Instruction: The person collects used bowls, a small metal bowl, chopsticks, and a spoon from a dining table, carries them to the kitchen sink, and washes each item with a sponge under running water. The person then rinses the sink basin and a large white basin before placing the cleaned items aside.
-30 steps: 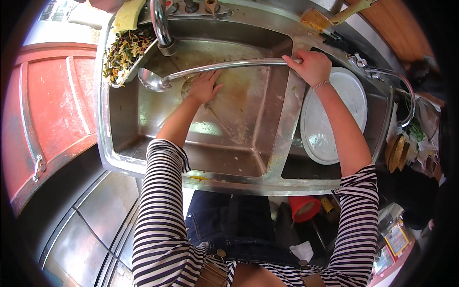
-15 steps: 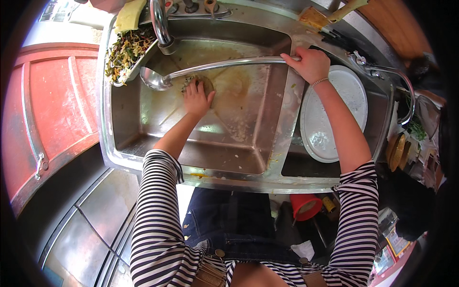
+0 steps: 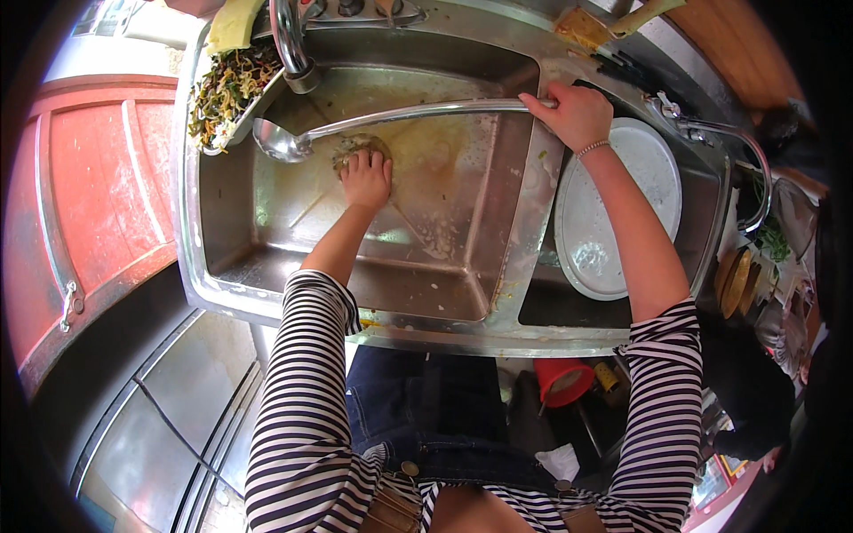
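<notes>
While the right hand (image 3: 577, 114) stays wrapped around the end of a long steel ladle (image 3: 400, 115) held level across the sink (image 3: 498, 266), the left hand (image 3: 366, 176) has slid up the soiled basin floor over the last second, fingers flat and pressed on a greenish scouring pad (image 3: 355, 147) just below the ladle's bowl. The ladle has hardly moved; only the pad has travelled, from mid-basin toward the tap (image 3: 289, 44). By the look of it the scrubbing is working along the basin floor, with brownish film left to the right. A colander of vegetable scraps (image 3: 227, 84) sits at the far left corner, and a white plate (image 3: 613, 209) lies in the neighbouring basin.
</notes>
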A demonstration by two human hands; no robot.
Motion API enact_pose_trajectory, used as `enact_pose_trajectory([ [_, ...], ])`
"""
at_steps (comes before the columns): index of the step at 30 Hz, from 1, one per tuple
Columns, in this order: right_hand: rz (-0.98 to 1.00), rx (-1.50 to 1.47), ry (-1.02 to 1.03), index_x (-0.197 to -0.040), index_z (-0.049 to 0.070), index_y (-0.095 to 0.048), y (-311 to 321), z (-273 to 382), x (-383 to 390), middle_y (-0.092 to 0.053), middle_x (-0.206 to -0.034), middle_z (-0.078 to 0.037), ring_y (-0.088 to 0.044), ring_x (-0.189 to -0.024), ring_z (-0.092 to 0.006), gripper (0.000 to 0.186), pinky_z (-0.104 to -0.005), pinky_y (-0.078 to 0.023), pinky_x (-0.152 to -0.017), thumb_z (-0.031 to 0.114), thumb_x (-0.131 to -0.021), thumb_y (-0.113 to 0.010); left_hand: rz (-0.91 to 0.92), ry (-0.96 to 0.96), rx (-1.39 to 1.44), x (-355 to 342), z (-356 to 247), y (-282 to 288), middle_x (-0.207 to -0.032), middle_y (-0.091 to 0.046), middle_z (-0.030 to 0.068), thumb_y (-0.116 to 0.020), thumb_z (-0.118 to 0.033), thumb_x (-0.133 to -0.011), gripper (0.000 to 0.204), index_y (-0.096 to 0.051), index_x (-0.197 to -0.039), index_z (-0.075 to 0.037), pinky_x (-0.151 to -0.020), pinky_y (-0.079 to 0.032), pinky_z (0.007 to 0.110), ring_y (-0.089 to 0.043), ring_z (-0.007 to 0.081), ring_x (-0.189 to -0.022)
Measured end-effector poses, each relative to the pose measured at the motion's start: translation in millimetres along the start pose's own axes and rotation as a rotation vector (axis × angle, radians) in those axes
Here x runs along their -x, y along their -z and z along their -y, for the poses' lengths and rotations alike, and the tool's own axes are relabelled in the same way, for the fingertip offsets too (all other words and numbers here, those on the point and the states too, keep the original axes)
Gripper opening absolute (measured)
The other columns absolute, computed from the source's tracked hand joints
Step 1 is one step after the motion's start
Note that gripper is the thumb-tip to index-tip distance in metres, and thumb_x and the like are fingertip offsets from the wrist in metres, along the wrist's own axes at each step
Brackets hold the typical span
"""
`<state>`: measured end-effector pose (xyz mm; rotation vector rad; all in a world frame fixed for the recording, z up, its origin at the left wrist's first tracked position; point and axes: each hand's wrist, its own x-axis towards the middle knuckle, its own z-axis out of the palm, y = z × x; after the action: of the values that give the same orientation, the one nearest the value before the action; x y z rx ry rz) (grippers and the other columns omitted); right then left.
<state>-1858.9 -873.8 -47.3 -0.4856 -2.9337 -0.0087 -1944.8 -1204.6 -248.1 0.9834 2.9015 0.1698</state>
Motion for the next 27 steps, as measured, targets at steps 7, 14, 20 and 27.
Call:
enact_pose_trajectory([
  [7,-0.011,-0.008,0.013,-0.056,0.014,-0.058,-2,-1,1,-0.054,-0.050,-0.004,-0.057,-0.053,-0.0237,0.049,-0.0348,-0.043,-0.047,0.060,-0.073,-0.060,0.026,-0.015,0.089,1,2,2,-0.101,-0.053,0.0095,-0.045,-0.032,-0.091,0.023,-0.054,-0.093,-0.011,-0.078,-0.044,0.047,-0.051,0.0308,-0.098],
  [14,-0.027,0.001,0.017,-0.055,0.014,-0.058,-1,-1,0,-0.054,-0.050,-0.004,-0.057,-0.053,-0.0240,0.048,-0.0350,-0.043,-0.047,0.059,-0.073,-0.061,0.009,-0.056,0.155,-1,6,-2,-0.095,-0.055,0.0101,-0.045,-0.029,-0.092,0.021,-0.055,-0.091,-0.010,-0.074,-0.048,0.043,-0.054,0.0302,-0.092],
  [20,0.040,-0.008,-0.038,-0.056,0.013,-0.059,3,3,0,-0.056,-0.052,-0.006,-0.058,-0.055,-0.0247,0.051,-0.0348,-0.045,-0.051,0.061,-0.073,-0.058,0.077,-0.058,0.256,-4,17,-7,-0.085,-0.061,0.0127,-0.046,-0.028,-0.091,0.021,-0.056,-0.088,-0.009,-0.066,-0.049,0.046,-0.059,0.0346,-0.078],
  [27,-0.002,0.006,-0.009,-0.055,0.013,-0.058,0,2,0,-0.056,-0.052,-0.005,-0.057,-0.054,-0.0250,0.049,-0.0350,-0.045,-0.052,0.059,-0.073,-0.059,0.030,-0.094,0.484,-19,28,5,-0.067,-0.060,0.0174,-0.050,-0.029,-0.087,0.028,-0.057,-0.072,-0.006,-0.057,-0.047,0.047,-0.059,0.0358,-0.060],
])
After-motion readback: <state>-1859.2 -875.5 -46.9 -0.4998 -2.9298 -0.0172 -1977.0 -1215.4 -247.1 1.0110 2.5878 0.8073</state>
